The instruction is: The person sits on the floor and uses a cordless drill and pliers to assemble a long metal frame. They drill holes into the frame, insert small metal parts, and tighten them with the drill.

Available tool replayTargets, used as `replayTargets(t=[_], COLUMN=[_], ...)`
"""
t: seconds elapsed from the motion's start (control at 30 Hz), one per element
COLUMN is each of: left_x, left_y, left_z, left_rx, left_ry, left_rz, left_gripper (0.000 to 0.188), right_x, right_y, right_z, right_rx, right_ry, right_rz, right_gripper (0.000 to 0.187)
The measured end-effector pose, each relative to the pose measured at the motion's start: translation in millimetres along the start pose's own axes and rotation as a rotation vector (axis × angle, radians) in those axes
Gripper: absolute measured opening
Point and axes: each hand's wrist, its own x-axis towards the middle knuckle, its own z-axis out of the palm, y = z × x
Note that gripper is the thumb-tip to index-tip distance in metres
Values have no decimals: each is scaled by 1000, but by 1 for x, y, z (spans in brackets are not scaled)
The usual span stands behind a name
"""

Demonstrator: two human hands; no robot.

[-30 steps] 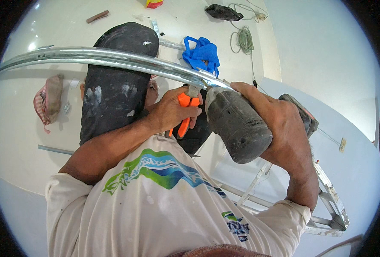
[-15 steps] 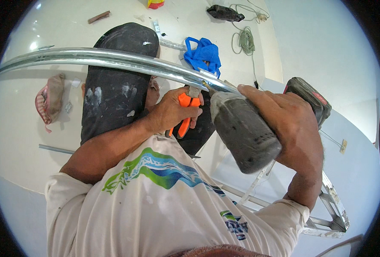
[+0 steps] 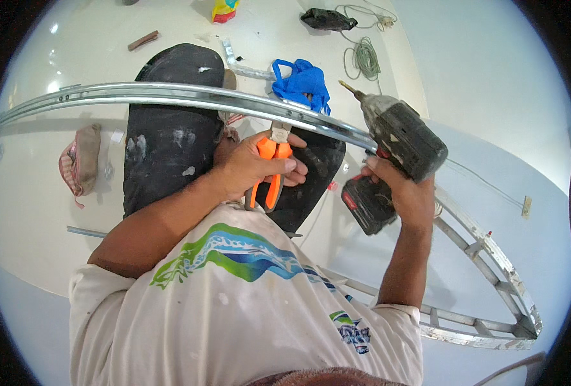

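Observation:
A long silvery metal channel point(image 3: 182, 95) lies across my legs, with small holes near its left part and near the pliers. My left hand point(image 3: 242, 168) is closed around orange-handled pliers point(image 3: 275, 151), whose jaws are at the channel's near edge above my right thigh. Whether the jaws clamp the metal is hard to make out. To the right, my right hand point(image 3: 409, 193) grips a dark cordless drill point(image 3: 413, 138) by its handle, fingers wrapped round it. The drill's brass-coloured bit points up and left, apart from the channel. Its battery hangs below the hand.
A blue cloth bag point(image 3: 301, 83) lies on the floor beyond the channel. A coiled green cable point(image 3: 362, 59) and a black bag point(image 3: 328, 19) are at far right. A pinkish-brown pouch point(image 3: 83, 161) rests at left. An aluminium ladder point(image 3: 478, 328) lies at lower right.
The drill has come off the channel and swung, its bit now pointing up and left with the battery below. My right hand turned with it. The left hand and pliers shifted slightly left.

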Motion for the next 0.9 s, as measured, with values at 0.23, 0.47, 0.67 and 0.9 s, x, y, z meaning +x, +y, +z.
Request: replayTargets(t=[0.23,0.47,0.67,0.9], left_x=[-13,-15,-14,-15], left_y=[19,9,13,13], left_z=[6,-3,0,7], left_rx=[268,218,251,245], left_ry=[117,77,-44,-57], left_rz=[-79,-222,-199,-183], left_gripper=[53,57,50,46], right_x=[15,22,20,18], right_y=[20,20,16,18], right_z=[11,10,14,14], right_rx=[-80,-65,-90,-79], right_ry=[16,-33,-10,-12], right_rz=[-151,-161,-225,-251], right_gripper=[39,43,35,35])
